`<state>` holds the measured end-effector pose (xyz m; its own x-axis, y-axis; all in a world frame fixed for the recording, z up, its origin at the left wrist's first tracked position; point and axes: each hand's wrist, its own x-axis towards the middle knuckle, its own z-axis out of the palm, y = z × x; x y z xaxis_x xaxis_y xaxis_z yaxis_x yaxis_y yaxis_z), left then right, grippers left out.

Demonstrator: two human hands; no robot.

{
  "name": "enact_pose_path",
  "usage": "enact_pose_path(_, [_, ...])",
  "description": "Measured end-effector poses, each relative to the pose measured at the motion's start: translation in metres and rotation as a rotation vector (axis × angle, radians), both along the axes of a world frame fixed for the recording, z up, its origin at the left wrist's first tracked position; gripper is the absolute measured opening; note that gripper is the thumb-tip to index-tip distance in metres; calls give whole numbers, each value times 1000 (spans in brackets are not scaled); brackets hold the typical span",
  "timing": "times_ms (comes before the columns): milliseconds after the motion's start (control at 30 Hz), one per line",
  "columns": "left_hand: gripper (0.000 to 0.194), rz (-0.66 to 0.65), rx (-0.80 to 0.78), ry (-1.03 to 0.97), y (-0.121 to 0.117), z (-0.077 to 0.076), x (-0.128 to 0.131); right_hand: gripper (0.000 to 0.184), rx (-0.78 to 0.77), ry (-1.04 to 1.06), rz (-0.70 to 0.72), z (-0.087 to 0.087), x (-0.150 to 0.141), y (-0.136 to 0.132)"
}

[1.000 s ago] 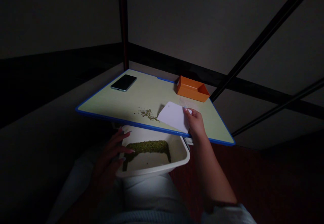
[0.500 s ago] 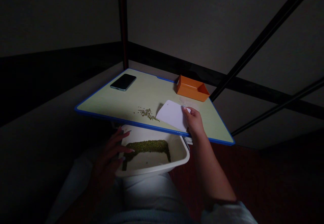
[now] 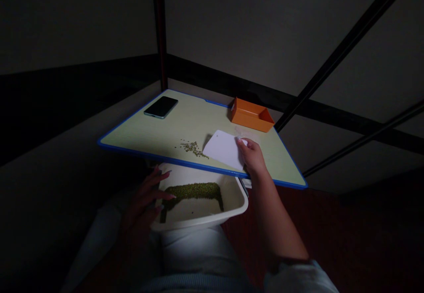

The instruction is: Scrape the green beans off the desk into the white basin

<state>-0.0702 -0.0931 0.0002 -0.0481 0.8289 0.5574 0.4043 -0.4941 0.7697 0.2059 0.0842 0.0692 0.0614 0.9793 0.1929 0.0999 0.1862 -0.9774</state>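
Note:
My right hand (image 3: 251, 155) pinches a white, flat scraper (image 3: 224, 149) by its right end, the thumb on top. The scraper lies low over the pale board, its left edge touching or close to a small scatter of green grains (image 3: 193, 148), perhaps mung beans. Below the board's front edge is a white plastic tub (image 3: 232, 200), on or just above my lap. Inside it, more green grains (image 3: 198, 190) are heaped along the far wall. My left hand (image 3: 145, 202) holds the tub's left side, fingers spread over the rim. Its palm is in shadow.
The pale tabletop (image 3: 192, 116) has a blue edge. A phone (image 3: 161, 107) lies at its far left, and an orange open box (image 3: 251, 118) stands at the far right. Dark-framed wall panels (image 3: 232, 28) rise behind. Reddish floor (image 3: 245, 240) shows below right.
The scraper and my right hand have shifted very slightly left. The grains, the tub and my left hand look the same.

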Motion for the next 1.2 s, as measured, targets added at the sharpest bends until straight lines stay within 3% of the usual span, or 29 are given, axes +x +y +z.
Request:
enact_pose_path(733, [21,-25,50,-46,0,-3,1,45,11,-14,20,-5,3,1])
enact_pose_path(1200, [20,-32,1,-37,-1,-1,0,42,7,22,50,-4,1,1])
